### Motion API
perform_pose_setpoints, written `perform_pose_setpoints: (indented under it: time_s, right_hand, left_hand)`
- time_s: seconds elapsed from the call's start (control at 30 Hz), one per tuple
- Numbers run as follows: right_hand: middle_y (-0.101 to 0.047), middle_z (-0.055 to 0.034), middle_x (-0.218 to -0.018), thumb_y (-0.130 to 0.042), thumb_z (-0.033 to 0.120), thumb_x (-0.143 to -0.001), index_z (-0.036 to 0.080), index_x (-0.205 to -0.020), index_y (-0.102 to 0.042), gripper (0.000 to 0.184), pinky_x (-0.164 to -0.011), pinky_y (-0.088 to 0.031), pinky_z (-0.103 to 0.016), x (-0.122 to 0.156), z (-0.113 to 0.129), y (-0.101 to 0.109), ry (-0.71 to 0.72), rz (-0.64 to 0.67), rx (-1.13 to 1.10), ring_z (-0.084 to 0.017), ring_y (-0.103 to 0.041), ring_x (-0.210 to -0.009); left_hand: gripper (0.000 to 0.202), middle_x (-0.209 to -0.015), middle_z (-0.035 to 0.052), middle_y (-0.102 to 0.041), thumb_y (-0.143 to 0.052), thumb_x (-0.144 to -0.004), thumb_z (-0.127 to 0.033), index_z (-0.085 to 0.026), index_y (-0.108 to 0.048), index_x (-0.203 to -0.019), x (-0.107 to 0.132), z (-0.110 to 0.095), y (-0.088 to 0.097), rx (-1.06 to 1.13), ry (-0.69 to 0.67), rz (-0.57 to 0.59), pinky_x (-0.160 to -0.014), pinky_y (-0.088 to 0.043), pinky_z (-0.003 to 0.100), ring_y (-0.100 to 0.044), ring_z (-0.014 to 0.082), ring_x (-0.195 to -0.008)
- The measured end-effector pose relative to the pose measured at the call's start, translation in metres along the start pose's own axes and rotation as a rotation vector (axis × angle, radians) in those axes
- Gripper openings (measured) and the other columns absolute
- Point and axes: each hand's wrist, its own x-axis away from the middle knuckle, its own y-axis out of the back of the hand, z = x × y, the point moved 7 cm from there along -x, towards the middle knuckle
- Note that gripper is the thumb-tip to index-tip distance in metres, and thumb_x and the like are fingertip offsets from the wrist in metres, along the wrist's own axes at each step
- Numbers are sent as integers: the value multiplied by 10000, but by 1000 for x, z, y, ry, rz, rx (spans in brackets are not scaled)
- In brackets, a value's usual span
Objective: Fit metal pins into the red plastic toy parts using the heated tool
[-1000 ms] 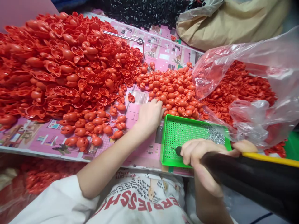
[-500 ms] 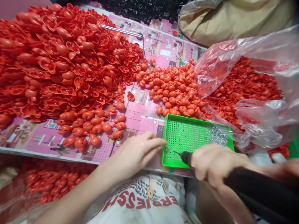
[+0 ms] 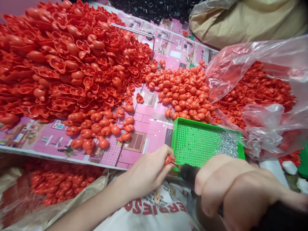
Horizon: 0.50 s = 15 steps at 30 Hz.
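Left hand (image 3: 146, 171) now pinches red plastic piece (image 3: 169, 159); right hand (image 3: 226, 189) moved black power screwdriver (image 3: 189, 173) up to it.

The one head-worn camera looks forward and steeply down from just above the printed white shirt (image 3: 156, 208), close behind the left hand's fingers (image 3: 166, 154), with the green perforated tray (image 3: 197, 142) just beyond them and the red plastic parts (image 3: 72, 64) farther off

Worktop (image 3: 48, 153) under pink printed paper (image 3: 174, 53), front edge running along lower left. Bent steel rod (image 3: 133, 29) lying on paper, top centre. Heap of small black pieces (image 3: 154, 8) at far edge, top centre. Tan sack (image 3: 247, 24) upper right. Mauve panel (image 3: 9, 4) in upper left corner.
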Motion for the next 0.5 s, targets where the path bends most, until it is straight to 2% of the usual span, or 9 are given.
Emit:
perform_pose_setpoints:
  time_s: [0.17,0.23,0.33,0.43,0.5]
  right_hand:
    - [-556,37,-489,-753,267,-751,285,-701,-659,107,-636,-584,-307,17,-17,-8,-33,-276,-46,-194,-598,-529]
    - [-564,30,-489,-764,257,-722,294,-704,-669,104,-611,-579,-316,28,-27,-9,-84,-261,-28,-212,-602,-536]
    - [-594,7,-516,-762,307,-723,288,-697,-680,88,-603,-581,-325,39,-38,-7,-135,-155,9,-231,-623,-577]
    - [-517,36,-439,-739,364,-762,306,-760,-676,85,-598,-584,-317,39,-32,5,-14,-215,-18,-209,-599,-521]
    - [-430,60,-385,-706,408,-796,312,-758,-651,117,-555,-572,-306,36,-20,15,152,-277,-51,-178,-542,-431]
  left_hand:
    - [85,-872,5,-574,-388,-920,-167,-226,-400,-980,0,-3,-1,-13,-79,-9,-648,-402,274,-541,151,-733]
    - [92,-849,-3,-557,-384,-911,-151,-228,-387,-960,-1,-4,-1,-21,-103,5,-639,-397,268,-529,149,-727]
    - [103,-846,-6,-552,-388,-901,-139,-230,-384,-950,-3,-9,-3,-44,-118,26,-630,-395,264,-526,146,-724]
    - [73,-847,-6,-571,-396,-921,-169,-230,-406,-960,-5,-13,-5,-94,-110,43,-614,-392,261,-545,145,-714]
    - [45,-823,-7,-586,-390,-951,-225,-229,-433,-966,-2,-10,1,-180,-66,34,-588,-382,266,-551,147,-679]
